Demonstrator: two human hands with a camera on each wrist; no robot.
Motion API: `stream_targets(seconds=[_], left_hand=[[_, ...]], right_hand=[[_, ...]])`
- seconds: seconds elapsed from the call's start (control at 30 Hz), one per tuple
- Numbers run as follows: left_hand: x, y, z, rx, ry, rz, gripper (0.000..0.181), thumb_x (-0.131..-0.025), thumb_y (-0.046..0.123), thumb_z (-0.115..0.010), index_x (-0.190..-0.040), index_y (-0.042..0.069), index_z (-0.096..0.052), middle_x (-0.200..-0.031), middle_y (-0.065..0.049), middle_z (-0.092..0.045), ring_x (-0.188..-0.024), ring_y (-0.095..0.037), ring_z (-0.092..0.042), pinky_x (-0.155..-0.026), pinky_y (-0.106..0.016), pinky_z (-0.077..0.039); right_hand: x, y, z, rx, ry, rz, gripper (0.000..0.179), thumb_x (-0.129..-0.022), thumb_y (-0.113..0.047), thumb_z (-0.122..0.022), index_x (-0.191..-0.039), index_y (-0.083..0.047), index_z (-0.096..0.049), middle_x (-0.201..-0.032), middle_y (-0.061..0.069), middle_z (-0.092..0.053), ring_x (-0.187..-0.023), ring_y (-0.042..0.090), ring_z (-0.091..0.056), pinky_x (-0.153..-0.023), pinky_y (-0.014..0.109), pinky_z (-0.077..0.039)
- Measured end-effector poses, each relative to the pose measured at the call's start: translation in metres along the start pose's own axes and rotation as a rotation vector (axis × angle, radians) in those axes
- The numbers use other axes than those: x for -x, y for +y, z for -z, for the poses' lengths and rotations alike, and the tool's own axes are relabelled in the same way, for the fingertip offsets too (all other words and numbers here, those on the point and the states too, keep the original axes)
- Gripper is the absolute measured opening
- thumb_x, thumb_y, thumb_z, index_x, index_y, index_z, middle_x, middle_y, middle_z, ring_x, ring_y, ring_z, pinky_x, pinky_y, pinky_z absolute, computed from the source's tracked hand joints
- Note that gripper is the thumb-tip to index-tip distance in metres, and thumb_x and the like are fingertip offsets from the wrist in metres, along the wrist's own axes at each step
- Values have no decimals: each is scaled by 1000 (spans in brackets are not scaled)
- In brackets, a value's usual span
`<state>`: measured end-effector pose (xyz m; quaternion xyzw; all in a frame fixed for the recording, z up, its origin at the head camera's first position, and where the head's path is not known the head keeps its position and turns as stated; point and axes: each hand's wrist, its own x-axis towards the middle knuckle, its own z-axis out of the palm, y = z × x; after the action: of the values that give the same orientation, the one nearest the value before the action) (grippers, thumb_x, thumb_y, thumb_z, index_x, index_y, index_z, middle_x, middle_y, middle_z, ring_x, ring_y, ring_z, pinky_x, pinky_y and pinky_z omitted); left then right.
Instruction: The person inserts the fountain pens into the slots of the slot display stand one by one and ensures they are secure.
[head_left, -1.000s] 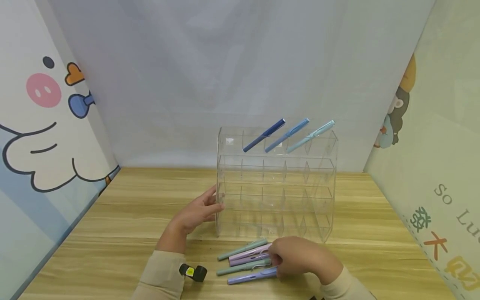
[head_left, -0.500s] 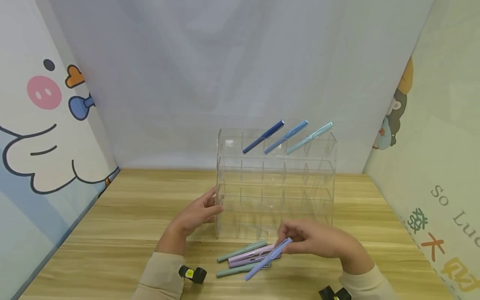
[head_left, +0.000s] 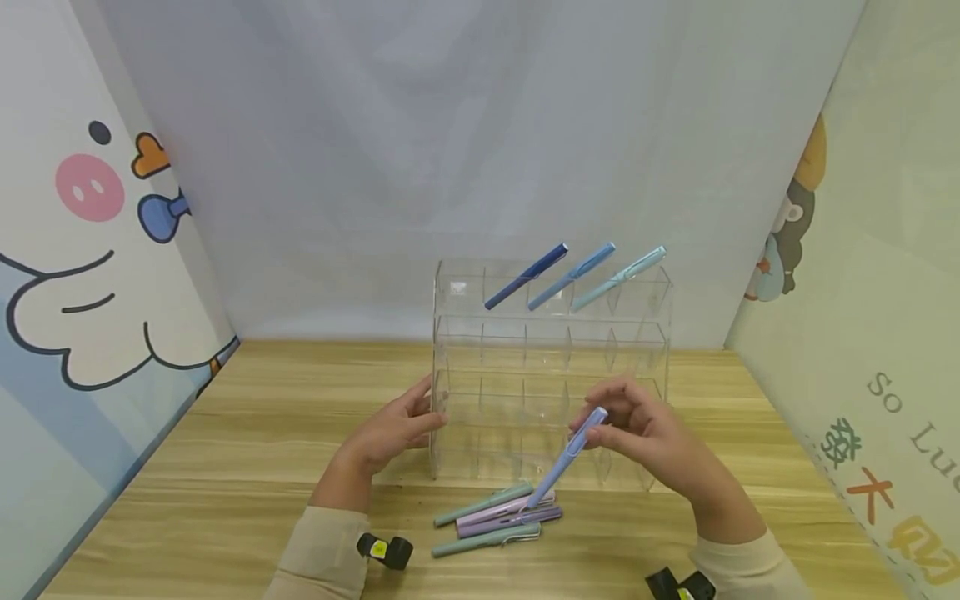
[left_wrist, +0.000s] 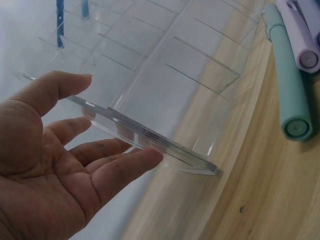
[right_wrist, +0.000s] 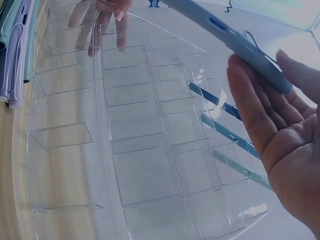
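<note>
While the fingers of the left hand (head_left: 392, 429) lie spread along the outer side of the clear rack (head_left: 502, 400), the thumb sits at the front edge of its side panel (left_wrist: 145, 131), a light touch that seems meant to steady the rack. On the other side, the right hand (head_left: 652, 437) pinches a periwinkle pen (head_left: 562, 462) between thumb and fingers close to the upper, clip end. That high pinch probably keeps most of the barrel free, and the pen slants down from the fingers towards the left, in front of the rack's lower tiers.

Beyond and above the right fingers, a dark blue pen (head_left: 527, 275), a mid-blue pen (head_left: 572, 275) and a pale aqua pen (head_left: 619, 277) lean side by side in the top tier. They share one slant, clip ends up, most likely because the compartments prop each of them the same way.

Nearer the person, and to the left of the right fingers, four pens lie loosely together on the worktop (head_left: 300, 425): a sage green pen (head_left: 483, 504) closest to the rack, then a pale lilac pen (head_left: 506, 508), a purple pen (head_left: 510, 522) and another green pen (head_left: 486, 541). Their place between the two hands and just before the rack presumably puts them within easy reach of the right fingers, with the left ones apart from them.
</note>
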<state>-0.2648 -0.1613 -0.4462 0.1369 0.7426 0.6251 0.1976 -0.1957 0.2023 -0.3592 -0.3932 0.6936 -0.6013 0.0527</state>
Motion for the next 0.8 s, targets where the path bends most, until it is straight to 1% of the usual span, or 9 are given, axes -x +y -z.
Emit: stream_targets(seconds=[0.1, 0.2, 0.33, 0.4, 0.5, 0.6, 0.67, 0.8], left_hand=[[0, 0, 0, 4, -4, -6, 73, -101, 21, -56, -159, 31, -12, -158, -17, -30, -140, -34, -39, -109, -57, -37], [0, 0, 0, 5, -9, -9, 73, -102, 21, -56, -159, 30, -11, -158, -17, -30, -140, -34, -39, -109, -57, -37], [1, 1, 0, 5, -9, -11, 73, -102, 21, -55, -159, 30, -11, -158, -17, -30, -140, -35, -38, -108, -57, -37], [1, 1, 0, 4, -9, -10, 73, -102, 21, -55, -159, 30, -11, -158, -17, -30, -140, -35, -38, -108, -57, -37], [1, 0, 0, 0, -12, -13, 74, -102, 23, -56, -159, 30, -10, -159, -17, -29, -141, -35, -38, -108, -57, -37], [2, 1, 0, 0, -16, -16, 77, -100, 29, -59, -159, 30, -9, -159, -18, -28, -141, -36, -37, -109, -57, -36], [2, 1, 0, 0, -19, -18, 80, -99, 32, -61, -159, 29, -9, -159, -18, -27, -142, -37, -36, -109, -57, -36], [3, 1, 0, 3, -17, -15, 82, -97, 35, -62, -159, 30, -9, -159, -18, -27, -142, -37, -36, -109, -57, -36]], right_hand=[[0, -1, 2, -50, 82, 43, 35, -95, 14, -51, -126, -1, -44, -112, 9, -68, -99, 20, -69, -83, 36, -58], [0, -2, 3, -74, 175, 66, 39, -95, 14, -50, -128, -7, -45, -110, 7, -69, -98, 21, -70, -81, 39, -58], [0, -3, 4, -84, 305, 98, 37, -96, 13, -49, -128, -4, -47, -108, 6, -69, -96, 21, -71, -77, 41, -58], [0, -4, 4, -89, 356, 127, 33, -96, 14, -48, -127, 1, -47, -108, 6, -70, -95, 21, -71, -76, 40, -59], [0, -4, 5, -125, 398, 215, 30, -96, 17, -45, -125, 12, -45, -109, 11, -70, -96, 23, -72, -77, 39, -59], [-2, -3, 6, -172, 412, 319, 30, -94, 22, -41, -125, 22, -40, -111, 19, -68, -98, 27, -71, -79, 37, -58], [-3, -3, 7, -201, 431, 361, 31, -94, 23, -39, -125, 22, -40, -112, 22, -67, -100, 29, -70, -79, 37, -58], [-3, -4, 8, -241, 491, 392, 32, -94, 24, -37, -126, 21, -41, -113, 22, -66, -101, 30, -70, -80, 36, -58]])
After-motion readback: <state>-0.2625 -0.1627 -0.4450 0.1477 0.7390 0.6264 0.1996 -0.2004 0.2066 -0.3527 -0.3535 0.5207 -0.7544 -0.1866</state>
